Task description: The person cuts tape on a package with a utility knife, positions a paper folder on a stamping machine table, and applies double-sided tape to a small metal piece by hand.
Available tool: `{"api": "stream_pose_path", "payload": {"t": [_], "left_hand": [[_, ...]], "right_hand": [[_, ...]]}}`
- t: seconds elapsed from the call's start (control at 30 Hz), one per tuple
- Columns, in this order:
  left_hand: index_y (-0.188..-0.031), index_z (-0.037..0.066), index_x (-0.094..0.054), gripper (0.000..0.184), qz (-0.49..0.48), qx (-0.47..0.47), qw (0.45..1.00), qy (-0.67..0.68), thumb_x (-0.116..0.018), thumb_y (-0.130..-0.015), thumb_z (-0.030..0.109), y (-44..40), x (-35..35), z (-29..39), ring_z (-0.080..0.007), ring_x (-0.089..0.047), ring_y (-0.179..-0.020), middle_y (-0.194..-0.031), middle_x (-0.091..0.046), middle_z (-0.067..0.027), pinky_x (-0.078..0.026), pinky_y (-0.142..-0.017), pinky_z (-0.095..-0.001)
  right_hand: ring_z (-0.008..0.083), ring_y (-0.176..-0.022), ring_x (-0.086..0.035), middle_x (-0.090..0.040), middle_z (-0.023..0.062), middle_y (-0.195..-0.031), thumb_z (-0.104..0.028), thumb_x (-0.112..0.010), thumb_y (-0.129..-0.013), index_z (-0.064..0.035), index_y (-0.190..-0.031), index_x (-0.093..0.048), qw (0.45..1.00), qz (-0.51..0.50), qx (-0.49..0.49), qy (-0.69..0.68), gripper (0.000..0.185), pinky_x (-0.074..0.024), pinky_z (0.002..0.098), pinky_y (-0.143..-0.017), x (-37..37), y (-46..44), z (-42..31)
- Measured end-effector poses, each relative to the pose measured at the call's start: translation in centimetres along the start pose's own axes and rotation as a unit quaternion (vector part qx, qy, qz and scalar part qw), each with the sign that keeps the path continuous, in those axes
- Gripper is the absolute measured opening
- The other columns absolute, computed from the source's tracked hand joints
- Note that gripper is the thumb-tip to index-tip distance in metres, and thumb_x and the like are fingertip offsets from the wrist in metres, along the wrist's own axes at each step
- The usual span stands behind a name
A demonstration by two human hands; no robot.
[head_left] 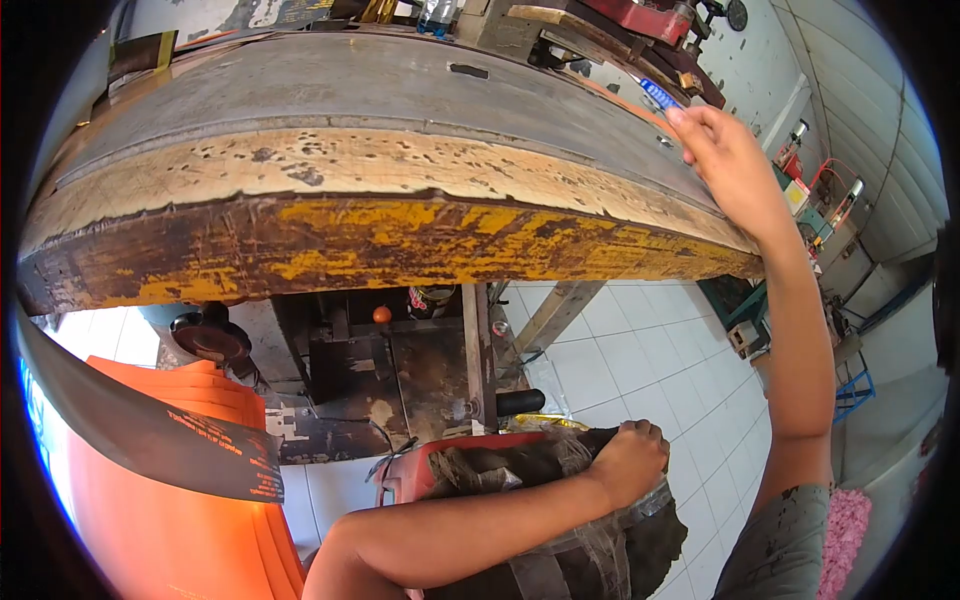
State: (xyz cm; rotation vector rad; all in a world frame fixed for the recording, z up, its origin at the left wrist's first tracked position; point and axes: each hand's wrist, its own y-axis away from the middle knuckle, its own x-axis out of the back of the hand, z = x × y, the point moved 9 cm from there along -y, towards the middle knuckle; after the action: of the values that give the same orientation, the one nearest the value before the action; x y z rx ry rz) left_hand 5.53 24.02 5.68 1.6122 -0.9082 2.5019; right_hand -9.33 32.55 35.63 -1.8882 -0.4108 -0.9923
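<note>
My right hand (pixel 728 165) is raised over the right end of the workbench (pixel 380 165). It is closed around a slim blue handle with white markings (pixel 660 95), its kind unclear; the tip points up and left. Low in the view, my left hand (pixel 630 465) has its fingers curled over the edge of a dark, tape-wrapped stool seat (pixel 570 555). A red plastic part (pixel 410 470) of the stool shows beneath the wrapping. My left forearm lies across the seat.
Orange sheets (pixel 190 520) stand at the left, with a dark printed sheet (pixel 190 430) curling over them. A small dark piece (pixel 468 71) lies on the metal bench top. Red machinery (pixel 650 20) stands behind. Under the bench are an orange ball (pixel 381 314) and a wooden leg (pixel 478 350).
</note>
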Motion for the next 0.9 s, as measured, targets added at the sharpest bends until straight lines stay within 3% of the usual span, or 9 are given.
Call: {"api": "stream_pose_path", "payload": {"t": [0.1, 0.53, 0.63, 0.9], "left_hand": [[-0.102, 0.002, -0.07, 0.043, 0.006, -0.009, 0.999, -0.051, -0.07, -0.088, 0.042, 0.0, -0.1, 0.3, -0.025, -0.063, -0.1, -0.101, -0.067, -0.0118, -0.052, -0.085, -0.0377], [-0.1, 0.001, -0.07, 0.042, 0.006, -0.009, 1.0, -0.019, -0.071, -0.088, 0.041, -0.1, -0.1, 0.0, -0.0264, -0.064, -0.101, -0.103, -0.067, -0.0127, -0.053, -0.086, -0.0383], [-0.099, 0.001, -0.071, 0.041, 0.003, -0.004, 1.0, -0.008, -0.071, -0.087, 0.04, -0.2, 0.0, 0.0, -0.0267, -0.064, -0.101, -0.103, -0.068, -0.0129, -0.053, -0.085, -0.0387], [-0.099, 0.002, -0.071, 0.04, 0.022, -0.011, 1.0, -0.007, -0.071, -0.086, 0.039, 0.0, 0.1, 0.2, -0.0262, -0.064, -0.099, -0.101, -0.067, -0.0127, -0.053, -0.084, -0.0383]], "right_hand": [[0.0105, -0.069, -0.049, -0.057, 0.0017, -0.076, -0.05, -0.058, -0.103, 0.0026, -0.105, -0.065, 1.0, -0.013, -0.003, -0.012, 0.053, -0.0421, 0.0291, -0.066, 0.2, -0.3, 0.1], [0.0114, -0.071, -0.053, -0.061, 0.0033, -0.081, -0.051, -0.056, -0.103, 0.0017, -0.112, -0.068, 0.999, -0.035, 0.021, -0.023, 0.055, -0.0445, 0.0302, -0.068, -2.1, -1.8, -2.4], [0.0127, -0.075, -0.057, -0.066, 0.0047, -0.086, -0.051, -0.055, -0.104, 0.0016, -0.117, -0.068, 0.996, -0.094, 0.003, -0.001, 0.055, -0.0464, 0.0313, -0.071, -3.4, -3.6, -2.2], [0.0104, -0.072, -0.053, -0.061, 0.0017, -0.082, -0.048, -0.057, -0.103, 0.0018, -0.117, -0.068, 0.998, -0.056, 0.001, -0.042, 0.053, -0.0439, 0.0286, -0.068, -2.8, -2.1, -2.7]]}}
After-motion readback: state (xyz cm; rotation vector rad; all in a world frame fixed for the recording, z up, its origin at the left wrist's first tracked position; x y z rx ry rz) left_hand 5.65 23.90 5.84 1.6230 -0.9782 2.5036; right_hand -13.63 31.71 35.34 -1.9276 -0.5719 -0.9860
